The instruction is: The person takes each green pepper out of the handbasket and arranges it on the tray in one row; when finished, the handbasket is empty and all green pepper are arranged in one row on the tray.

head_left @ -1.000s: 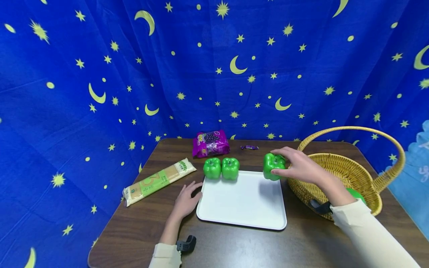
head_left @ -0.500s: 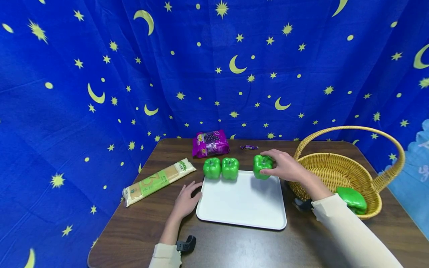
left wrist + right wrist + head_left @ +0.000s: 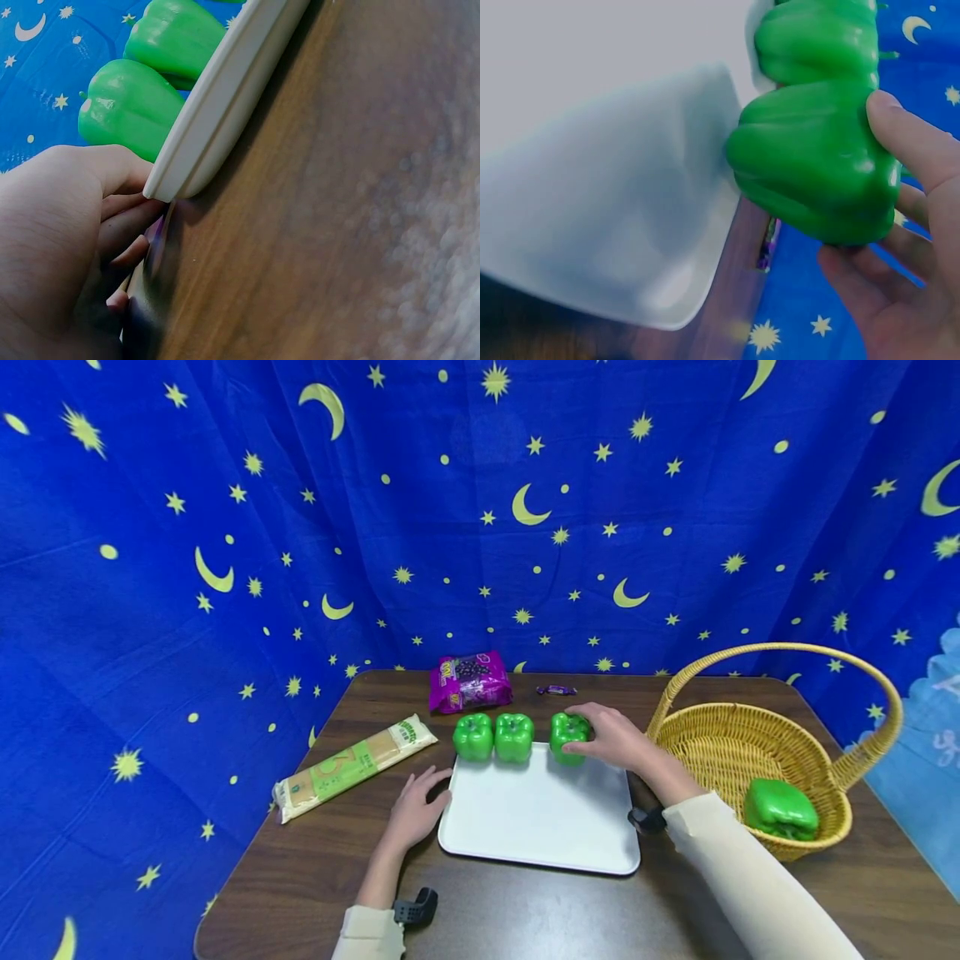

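Observation:
My right hand (image 3: 611,739) grips a green bell pepper (image 3: 567,739) from its right side, over the far edge of a white tray (image 3: 540,814). In the right wrist view the thumb presses one side of this bell pepper (image 3: 817,161) and the fingers curl under its end. Two more green bell peppers, a left one (image 3: 473,737) and a right one (image 3: 513,739), stand side by side at the tray's far left corner. My left hand (image 3: 418,810) rests at the tray's left rim, its fingers loosely bent. The left wrist view has its fingertips touching that rim (image 3: 202,112).
A wicker basket (image 3: 738,714) with a tall handle stands right of the tray, holding another green bell pepper (image 3: 780,810). A noodle packet (image 3: 352,768) lies on the left. Behind the tray are a purple package (image 3: 470,682) and a small wrapped candy (image 3: 557,691).
My right hand has carried the bell pepper leftward, from beside the basket toward the other two. The bell pepper in the basket has come into full view. The left hand stays where it was.

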Motion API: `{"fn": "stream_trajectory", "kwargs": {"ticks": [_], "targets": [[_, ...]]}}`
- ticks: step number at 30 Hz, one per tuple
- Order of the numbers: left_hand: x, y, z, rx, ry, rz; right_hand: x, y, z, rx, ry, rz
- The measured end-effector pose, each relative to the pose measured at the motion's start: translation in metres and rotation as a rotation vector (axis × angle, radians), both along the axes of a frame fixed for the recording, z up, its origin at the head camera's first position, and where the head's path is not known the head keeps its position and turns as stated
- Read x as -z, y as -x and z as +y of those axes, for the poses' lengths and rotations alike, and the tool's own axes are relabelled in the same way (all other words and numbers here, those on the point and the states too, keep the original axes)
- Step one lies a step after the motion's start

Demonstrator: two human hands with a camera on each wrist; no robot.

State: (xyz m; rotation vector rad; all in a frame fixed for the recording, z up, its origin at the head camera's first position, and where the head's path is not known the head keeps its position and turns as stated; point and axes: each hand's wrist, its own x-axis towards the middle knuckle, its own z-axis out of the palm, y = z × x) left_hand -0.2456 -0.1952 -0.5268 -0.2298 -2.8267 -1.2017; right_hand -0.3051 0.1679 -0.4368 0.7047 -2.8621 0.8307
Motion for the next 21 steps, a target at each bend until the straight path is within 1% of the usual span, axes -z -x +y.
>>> {"fn": "stream_trajectory", "kwargs": {"ticks": [4,12,15,21], "targets": [[0.001,0.0,0.0,0.001,0.001,0.003,0.002,0.003,-0.009,0.007,-0.001,-0.02],[0.003,0.002,0.001,-0.002,-0.012,0.002,0.009,0.01,-0.02,-0.008,0.019,0.007],[0.003,0.001,0.0,-0.003,-0.01,-0.004,0.012,0.011,-0.023,-0.008,0.016,0.008],[0.002,0.001,-0.001,-0.004,-0.007,-0.01,0.014,0.006,-0.025,0.023,0.006,-0.027]]}}
